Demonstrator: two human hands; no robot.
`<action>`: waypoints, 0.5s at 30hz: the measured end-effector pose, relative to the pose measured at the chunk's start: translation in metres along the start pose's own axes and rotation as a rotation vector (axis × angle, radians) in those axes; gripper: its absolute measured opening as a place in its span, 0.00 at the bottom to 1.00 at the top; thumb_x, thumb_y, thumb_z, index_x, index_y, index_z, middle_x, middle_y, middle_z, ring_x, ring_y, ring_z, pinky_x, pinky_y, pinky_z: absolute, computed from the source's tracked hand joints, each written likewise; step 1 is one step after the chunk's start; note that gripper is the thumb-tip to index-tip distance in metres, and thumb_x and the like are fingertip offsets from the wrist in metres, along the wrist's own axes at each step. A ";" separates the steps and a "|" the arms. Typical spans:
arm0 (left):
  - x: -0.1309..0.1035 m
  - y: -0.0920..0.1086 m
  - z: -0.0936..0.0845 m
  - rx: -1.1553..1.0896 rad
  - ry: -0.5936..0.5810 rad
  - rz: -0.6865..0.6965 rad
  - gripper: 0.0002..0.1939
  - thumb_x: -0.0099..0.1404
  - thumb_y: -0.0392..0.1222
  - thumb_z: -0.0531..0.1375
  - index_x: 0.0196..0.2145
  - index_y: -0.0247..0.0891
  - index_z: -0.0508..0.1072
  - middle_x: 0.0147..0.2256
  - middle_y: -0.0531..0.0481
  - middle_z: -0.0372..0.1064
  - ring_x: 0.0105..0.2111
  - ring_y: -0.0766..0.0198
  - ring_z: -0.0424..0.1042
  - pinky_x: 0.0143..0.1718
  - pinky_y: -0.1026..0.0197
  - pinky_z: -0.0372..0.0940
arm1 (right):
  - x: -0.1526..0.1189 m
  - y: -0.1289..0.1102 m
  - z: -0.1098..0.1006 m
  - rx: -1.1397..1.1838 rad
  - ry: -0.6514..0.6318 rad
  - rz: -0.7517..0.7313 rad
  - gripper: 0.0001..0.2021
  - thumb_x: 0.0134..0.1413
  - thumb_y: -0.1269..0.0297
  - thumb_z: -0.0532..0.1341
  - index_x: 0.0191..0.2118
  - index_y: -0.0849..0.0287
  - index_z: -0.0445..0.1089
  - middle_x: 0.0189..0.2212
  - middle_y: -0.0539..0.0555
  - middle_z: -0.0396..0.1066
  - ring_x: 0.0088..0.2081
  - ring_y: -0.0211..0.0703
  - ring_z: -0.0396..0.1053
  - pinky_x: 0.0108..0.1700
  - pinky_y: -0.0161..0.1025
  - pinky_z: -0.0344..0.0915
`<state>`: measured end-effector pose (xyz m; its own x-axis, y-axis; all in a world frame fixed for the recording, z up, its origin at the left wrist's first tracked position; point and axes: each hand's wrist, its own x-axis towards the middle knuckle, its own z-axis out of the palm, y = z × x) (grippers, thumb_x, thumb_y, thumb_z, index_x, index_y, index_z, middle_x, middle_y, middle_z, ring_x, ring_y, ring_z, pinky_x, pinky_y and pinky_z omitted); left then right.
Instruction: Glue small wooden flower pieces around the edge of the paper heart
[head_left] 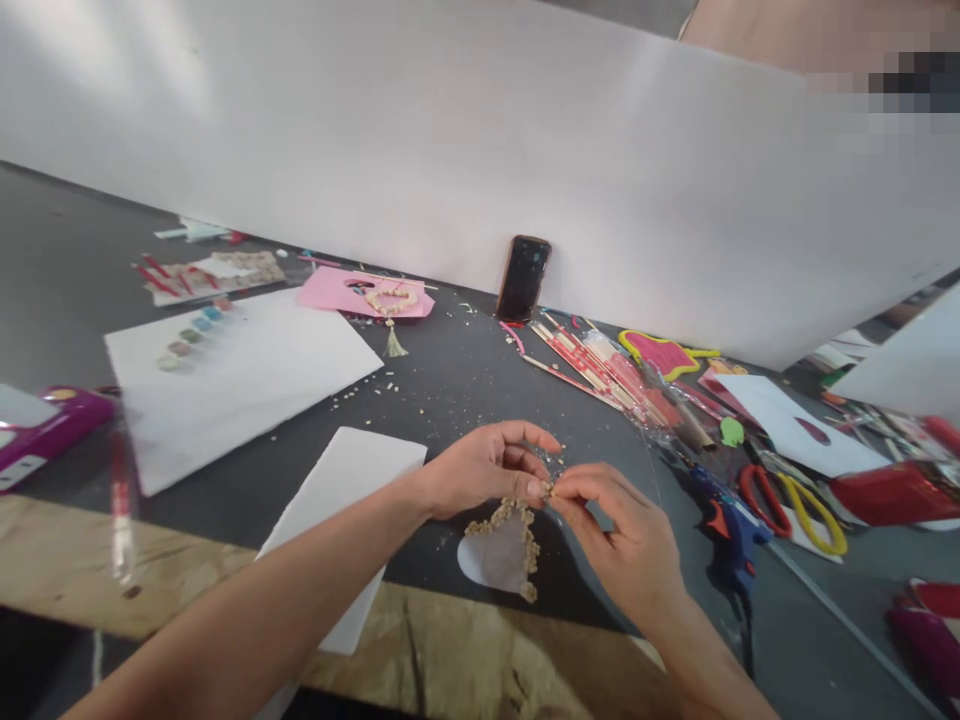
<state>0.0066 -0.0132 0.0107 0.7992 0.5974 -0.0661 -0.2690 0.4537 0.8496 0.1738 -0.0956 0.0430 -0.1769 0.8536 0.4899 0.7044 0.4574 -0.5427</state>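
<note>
Centrally, a tiny tan piece [548, 491] was pinched by the left hand [484, 470] and the right hand [631, 532]; at the frame's lower centre, a pale cutout [499, 560] edged with tan clusters [529, 592] was seen.

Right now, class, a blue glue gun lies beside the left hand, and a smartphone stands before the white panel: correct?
Wrong hand: the head view shows the blue glue gun beside the right hand. The smartphone stands before the white panel.
</note>
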 end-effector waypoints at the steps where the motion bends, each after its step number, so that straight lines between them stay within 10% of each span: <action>1: 0.000 0.000 0.000 -0.004 0.005 -0.004 0.23 0.49 0.36 0.69 0.42 0.36 0.68 0.27 0.52 0.71 0.26 0.69 0.71 0.33 0.63 0.65 | -0.001 0.001 0.000 0.000 0.001 -0.006 0.04 0.56 0.69 0.59 0.31 0.55 0.69 0.29 0.51 0.73 0.31 0.37 0.71 0.33 0.33 0.68; 15: -0.001 0.001 0.003 0.039 0.022 -0.028 0.30 0.48 0.34 0.70 0.48 0.37 0.64 0.26 0.54 0.71 0.25 0.70 0.69 0.28 0.67 0.61 | -0.007 0.010 0.005 0.036 0.007 -0.024 0.06 0.56 0.69 0.58 0.31 0.55 0.70 0.28 0.52 0.73 0.30 0.38 0.71 0.32 0.34 0.69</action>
<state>0.0075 -0.0152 0.0136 0.7940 0.5995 -0.1008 -0.2253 0.4442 0.8671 0.1785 -0.0956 0.0308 -0.1879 0.8407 0.5078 0.6748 0.4862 -0.5553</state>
